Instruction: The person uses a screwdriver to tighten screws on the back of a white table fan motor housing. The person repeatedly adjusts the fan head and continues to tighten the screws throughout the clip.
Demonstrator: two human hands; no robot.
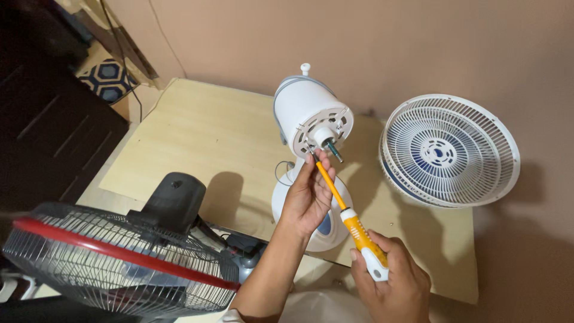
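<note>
Steadying the yellow screwdriver (350, 221), we work on a white fan motor housing (312, 113) upright on the tan board (197, 143). Right hand (391, 281) is closed round the handle; left hand (308, 194) pinches the shaft nr the tip, w/ fingers half-curled. Housing looks light, rigid plastic, prob. best gripped at its neck. Grille (449, 151) leans against the wall.
</note>
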